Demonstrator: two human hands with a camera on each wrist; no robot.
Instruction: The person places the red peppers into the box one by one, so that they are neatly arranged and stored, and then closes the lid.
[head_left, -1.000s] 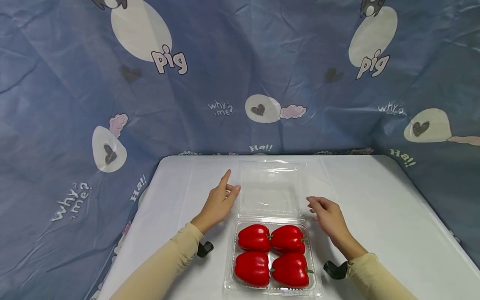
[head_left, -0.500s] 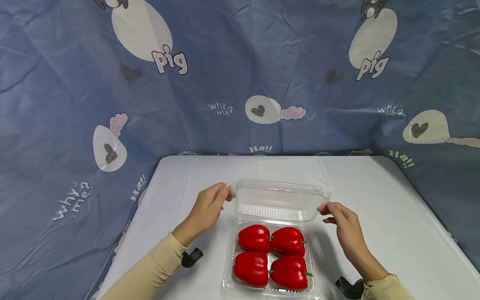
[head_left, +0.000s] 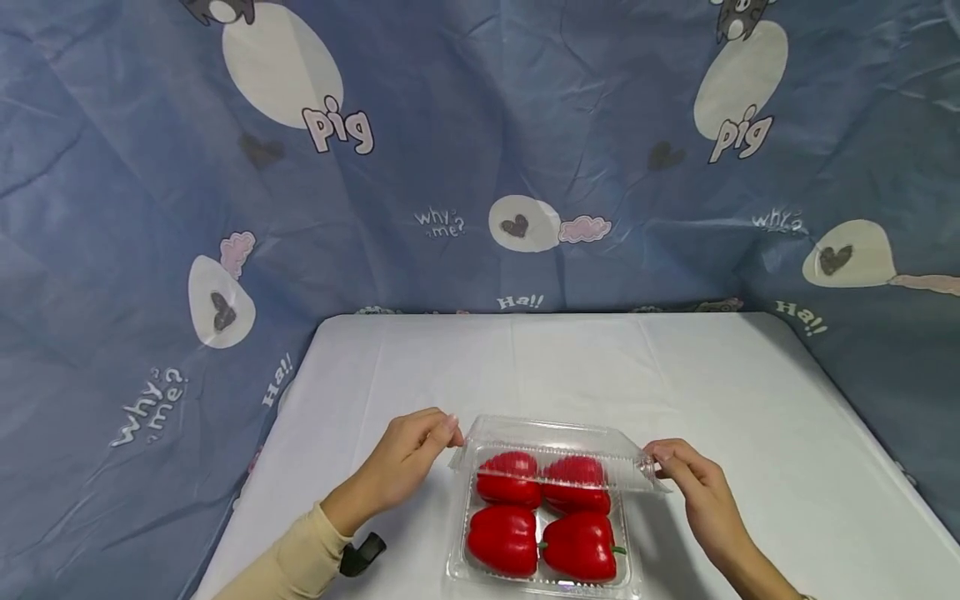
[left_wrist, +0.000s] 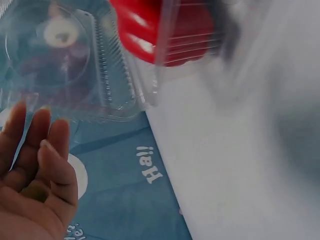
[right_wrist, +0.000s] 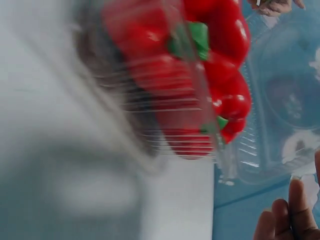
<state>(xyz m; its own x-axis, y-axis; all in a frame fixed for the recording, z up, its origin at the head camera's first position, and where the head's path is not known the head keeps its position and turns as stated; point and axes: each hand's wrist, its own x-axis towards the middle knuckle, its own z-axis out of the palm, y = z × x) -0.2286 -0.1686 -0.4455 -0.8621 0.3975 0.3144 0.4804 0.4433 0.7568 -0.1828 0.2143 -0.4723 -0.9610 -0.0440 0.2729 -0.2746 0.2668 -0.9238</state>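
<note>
A clear plastic clamshell box holds several red bell peppers (head_left: 502, 542), in two rows. Its lid (head_left: 543, 433) stands tilted up over the far row, with the far peppers seen through its ribbed wall. At the lid's left corner, my left hand (head_left: 405, 454) has its fingertips on the rim. My right hand (head_left: 697, 492) pinches the right corner between thumb and fingers. Both wrist views show fingertips right at the lid's edge. In the near row the peppers are uncovered, and the box's base (head_left: 456, 542) lies flat on the table.
The box rests on a white-covered table (head_left: 750, 400). Behind and beside it hangs a blue patterned cloth (head_left: 420, 150). A black wrist strap (head_left: 362, 555) shows at the left sleeve.
The lid has swung up from lying flat behind the box and forward over the far peppers. Both hands have taken its corners and come toward the near side with it.
</note>
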